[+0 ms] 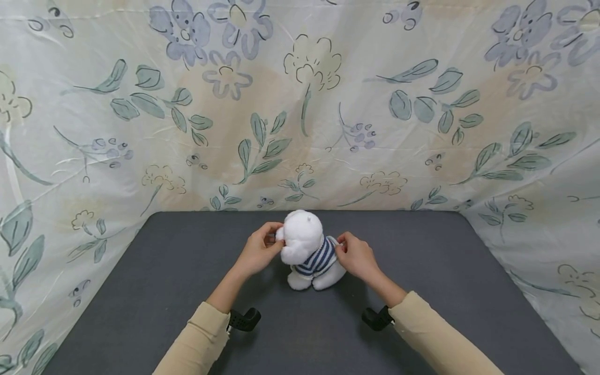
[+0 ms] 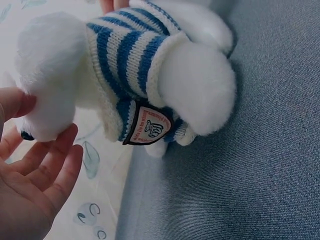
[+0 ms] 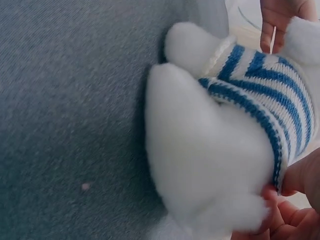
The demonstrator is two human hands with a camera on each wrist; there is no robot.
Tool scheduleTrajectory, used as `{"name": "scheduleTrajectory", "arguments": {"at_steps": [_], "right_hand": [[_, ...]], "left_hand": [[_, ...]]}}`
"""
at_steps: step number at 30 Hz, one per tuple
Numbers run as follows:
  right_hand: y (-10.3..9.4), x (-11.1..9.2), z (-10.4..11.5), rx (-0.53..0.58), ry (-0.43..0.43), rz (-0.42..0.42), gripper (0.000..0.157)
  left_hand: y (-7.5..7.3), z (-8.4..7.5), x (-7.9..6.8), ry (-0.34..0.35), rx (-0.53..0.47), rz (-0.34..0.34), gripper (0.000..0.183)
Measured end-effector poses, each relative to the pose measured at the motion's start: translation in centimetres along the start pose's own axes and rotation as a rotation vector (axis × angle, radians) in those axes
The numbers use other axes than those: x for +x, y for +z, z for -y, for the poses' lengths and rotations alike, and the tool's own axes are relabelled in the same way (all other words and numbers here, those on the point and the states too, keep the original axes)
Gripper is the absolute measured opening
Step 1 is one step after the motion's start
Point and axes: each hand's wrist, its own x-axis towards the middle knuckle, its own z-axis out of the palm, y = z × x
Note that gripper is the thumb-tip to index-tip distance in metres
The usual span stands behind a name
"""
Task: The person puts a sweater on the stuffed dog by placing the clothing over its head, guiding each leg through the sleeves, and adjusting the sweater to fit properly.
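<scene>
A white plush dog [image 1: 301, 229] stands on its paws on the dark table, its head toward the left. It wears a blue-and-white striped knitted sweater [image 1: 320, 259] with a shield-shaped patch [image 2: 149, 124] on the chest side. My left hand [image 1: 259, 251] holds the muzzle, thumb on one side and fingers on the other; a dark nose [image 2: 27, 135] shows between them. At the dog's back, my right hand [image 1: 358, 256] pinches the sweater's hem between thumb and fingers. The white rump [image 3: 200, 145] bulges out below that hem.
A dark grey tabletop [image 1: 187, 302] lies under the dog and both forearms. Pale cloth with printed flowers and leaves [image 1: 356, 78] hangs behind and along the sides. Each wrist bears a black camera mount [image 1: 246, 320] near its beige sleeve.
</scene>
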Motion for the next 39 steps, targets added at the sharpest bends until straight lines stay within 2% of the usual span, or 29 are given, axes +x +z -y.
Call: {"name": "scheduleTrajectory", "arguments": {"at_steps": [10,19,24,31,37,39], "right_hand": [[-0.2,0.1,-1.5,-0.009,-0.004,0.051,0.015],[-0.4,0.3,-1.6,0.034,0.022,0.09,0.017],[-0.6,1.0,-1.5,0.04,0.057,0.123,0.022],[-0.6,2.0,-0.9,0.012,0.026,0.112,0.037],[-0.8,2.6,0.0,-0.033,0.089,0.137,0.029],[-0.8,2.8,0.0,-0.05,0.086,0.136,0.025]], "left_hand": [[0.1,-0.1,0.0,0.007,0.005,-0.02,0.034],[0.1,0.0,0.0,0.006,0.012,-0.022,0.034],[0.1,0.2,-0.1,0.003,0.01,-0.019,0.034],[0.2,0.3,-0.1,-0.001,-0.004,-0.021,0.033],[0.4,0.4,-0.2,-0.003,0.0,-0.023,0.033],[0.6,1.2,0.2,0.0,-0.003,-0.032,0.033]]}}
